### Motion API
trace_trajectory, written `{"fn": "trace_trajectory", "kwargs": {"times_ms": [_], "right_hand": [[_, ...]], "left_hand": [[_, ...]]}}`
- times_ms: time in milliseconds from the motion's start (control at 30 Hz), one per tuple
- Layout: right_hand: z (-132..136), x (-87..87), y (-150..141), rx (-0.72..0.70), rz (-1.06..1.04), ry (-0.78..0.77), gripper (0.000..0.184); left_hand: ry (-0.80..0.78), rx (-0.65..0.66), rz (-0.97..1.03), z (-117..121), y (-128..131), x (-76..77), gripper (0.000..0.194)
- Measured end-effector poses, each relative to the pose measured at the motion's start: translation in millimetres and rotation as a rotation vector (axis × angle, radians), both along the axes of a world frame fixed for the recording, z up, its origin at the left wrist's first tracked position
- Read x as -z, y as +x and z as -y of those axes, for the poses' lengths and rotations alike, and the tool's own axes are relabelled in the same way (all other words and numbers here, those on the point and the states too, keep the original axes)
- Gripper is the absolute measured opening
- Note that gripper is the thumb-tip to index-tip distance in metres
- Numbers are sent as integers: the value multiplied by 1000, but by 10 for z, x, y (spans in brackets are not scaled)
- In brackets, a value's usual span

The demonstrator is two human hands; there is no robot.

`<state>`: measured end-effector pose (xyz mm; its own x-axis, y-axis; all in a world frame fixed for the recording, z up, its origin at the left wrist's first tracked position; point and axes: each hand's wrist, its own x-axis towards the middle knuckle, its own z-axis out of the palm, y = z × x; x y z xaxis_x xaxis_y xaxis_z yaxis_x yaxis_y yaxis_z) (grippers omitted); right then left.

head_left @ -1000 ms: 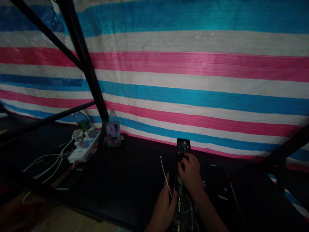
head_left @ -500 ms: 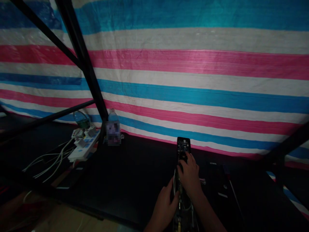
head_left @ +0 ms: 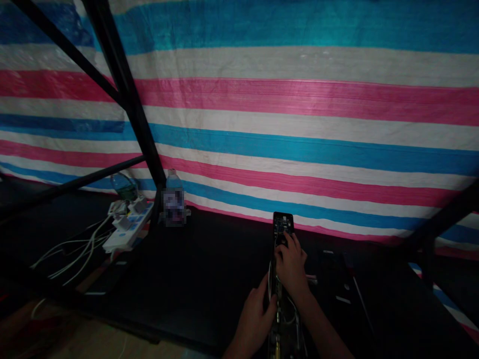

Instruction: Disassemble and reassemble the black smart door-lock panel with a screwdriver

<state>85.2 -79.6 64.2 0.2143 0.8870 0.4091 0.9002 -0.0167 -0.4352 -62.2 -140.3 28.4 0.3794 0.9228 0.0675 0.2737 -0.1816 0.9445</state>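
Observation:
A long, narrow black electronic device [head_left: 283, 222], its casing open, points away from me on the dark table. Its circuit board shows at the far end, and thin pale wires with brass-coloured parts run along the near part. My left hand [head_left: 256, 311] holds the left side, thumb on top and fingers along the edge. Over the middle of the device lies my right hand [head_left: 292, 264], fingers bent and closed on it just below the board. Dim light and the hand itself hide what exactly the right fingertips grip.
Right of the device lie a screwdriver [head_left: 359, 294] and a dark flat piece with pale labels [head_left: 343, 300]. At left are a white power strip [head_left: 123, 234] with plugs and cables, a bottle [head_left: 174, 199] and a black metal post [head_left: 140, 119]. A striped sheet [head_left: 299, 124] hangs behind.
The view has shifted slightly. My right hand's fingers have moved a little on the device, while my left hand keeps its hold.

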Motion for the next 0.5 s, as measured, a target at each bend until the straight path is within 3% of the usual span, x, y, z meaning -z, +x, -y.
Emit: {"fn": "trace_trajectory", "kwargs": {"times_ms": [133, 367, 500], "right_hand": [[-25, -100, -12, -1, -111, 67, 15], [-56, -256, -141, -306, -73, 14, 14], [-56, -280, 18, -485, 37, 12, 17]], "left_hand": [[-4, 0, -16, -2, -5, 13, 55], [-6, -16, -70, -1, 0, 47, 56], [0, -4, -48, 0, -2, 52, 57]]}}
